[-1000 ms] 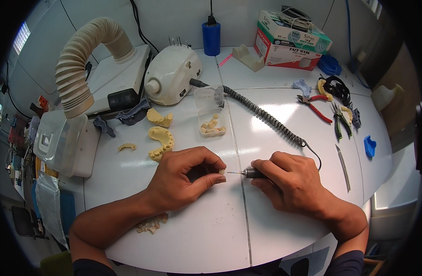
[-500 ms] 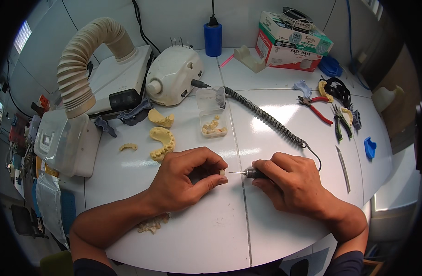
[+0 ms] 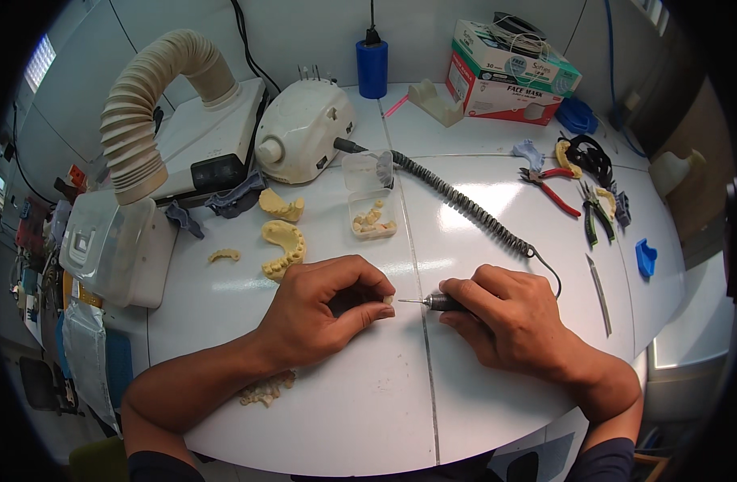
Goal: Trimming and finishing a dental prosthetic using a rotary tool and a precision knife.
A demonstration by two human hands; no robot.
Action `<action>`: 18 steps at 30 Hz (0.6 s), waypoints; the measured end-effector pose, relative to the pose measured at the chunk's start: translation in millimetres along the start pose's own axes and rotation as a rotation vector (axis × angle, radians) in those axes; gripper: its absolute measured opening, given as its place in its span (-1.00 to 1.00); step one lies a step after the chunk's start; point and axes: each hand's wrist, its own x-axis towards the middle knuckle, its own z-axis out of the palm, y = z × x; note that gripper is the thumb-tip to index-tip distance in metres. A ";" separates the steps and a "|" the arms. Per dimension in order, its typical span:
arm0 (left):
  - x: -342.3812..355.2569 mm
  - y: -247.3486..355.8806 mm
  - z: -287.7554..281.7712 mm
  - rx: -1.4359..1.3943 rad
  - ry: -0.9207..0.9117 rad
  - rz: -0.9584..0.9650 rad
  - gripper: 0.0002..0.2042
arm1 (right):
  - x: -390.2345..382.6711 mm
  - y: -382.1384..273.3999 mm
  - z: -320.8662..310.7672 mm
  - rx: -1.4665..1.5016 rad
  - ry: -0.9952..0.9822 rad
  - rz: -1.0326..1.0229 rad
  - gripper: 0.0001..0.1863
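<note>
My left hand [image 3: 324, 309] is closed in a pinch at mid-table. Between its thumb and fingertips sits a small tooth-coloured dental crown [image 3: 388, 300], mostly covered by the fingers. Opposite it, my right hand [image 3: 513, 321] wraps round a dark rotary handpiece [image 3: 444, 302]. The handpiece's thin bur points left at the crown, with a small gap showing between them. Just beyond my left hand lies a yellow dental model [image 3: 286, 251], and a second yellow model piece [image 3: 280, 206] is behind it. A clear lidded box [image 3: 373, 229] stands open, holding several tooth-coloured pieces.
A coiled cord [image 3: 465, 202] runs from the white control unit [image 3: 304, 132]. At left are a ribbed hose [image 3: 135, 104] and a plastic bin [image 3: 111, 249]. Red-handled cutters [image 3: 557, 189], green-handled pliers [image 3: 597, 217] and a knife [image 3: 599, 296] lie right. A jagged beige piece [image 3: 268, 390] lies beside my left forearm.
My left hand has shifted very slightly left with the crown, widening the gap to the bur a little. My right hand is almost unmoved.
</note>
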 end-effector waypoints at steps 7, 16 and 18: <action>1.9 -1.8 0.9 0.036 0.016 0.073 -0.82 | 0.5 -0.6 -2.4 -0.022 -0.019 -0.010 -0.73; 1.8 0.9 0.3 0.062 0.001 0.091 -0.82 | -0.1 -0.2 -1.1 -0.011 -0.008 -0.009 -0.73; 1.3 1.4 0.1 0.060 0.004 0.087 -0.82 | 0.3 -0.9 -1.7 -0.010 -0.010 -0.008 -0.73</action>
